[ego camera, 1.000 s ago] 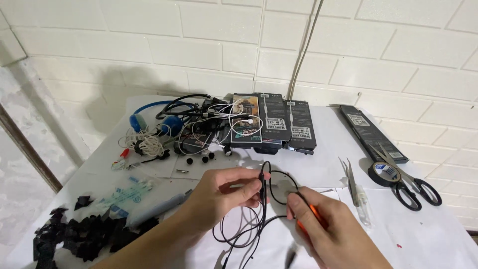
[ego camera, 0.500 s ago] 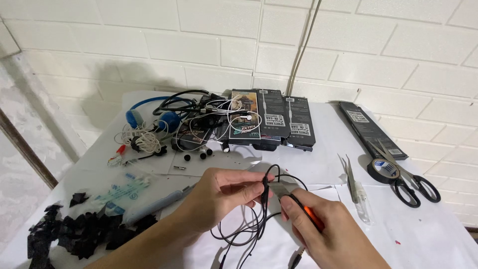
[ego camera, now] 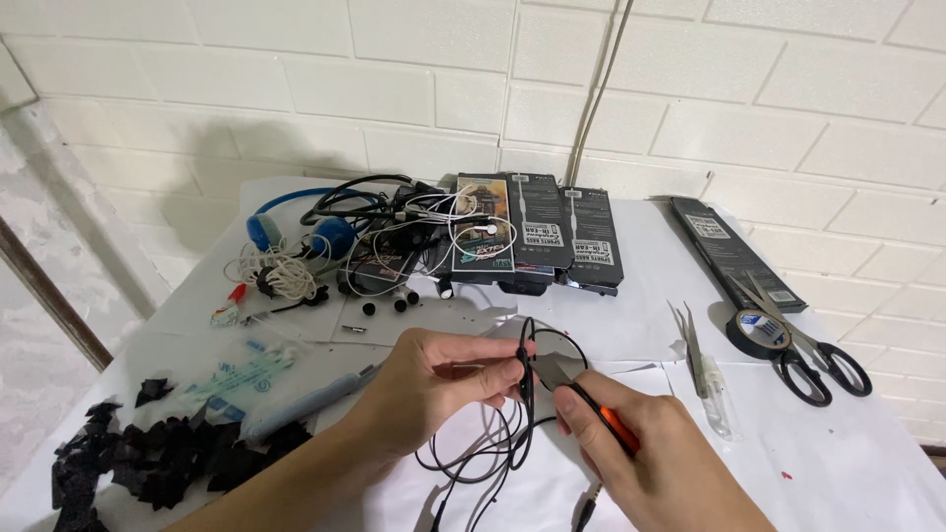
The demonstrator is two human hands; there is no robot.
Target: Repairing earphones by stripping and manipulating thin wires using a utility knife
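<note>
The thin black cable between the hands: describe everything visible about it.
The black cable is thin, round and rubbery-looking. The left hand pinches it upright at its fingertips; above them it arches into a small loop. The right hand presses the grey blade of an orange-handled knife against it beside that pinch. Below, it falls in loose tangled coils on the white table, and a plug end shows near the bottom edge.

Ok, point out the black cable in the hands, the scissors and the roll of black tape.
black cable (ego camera: 525, 347), head view, on the raised loop beside the left fingertips.
scissors (ego camera: 826, 368), head view, on the black handles.
roll of black tape (ego camera: 757, 333), head view, on its top face.
</note>
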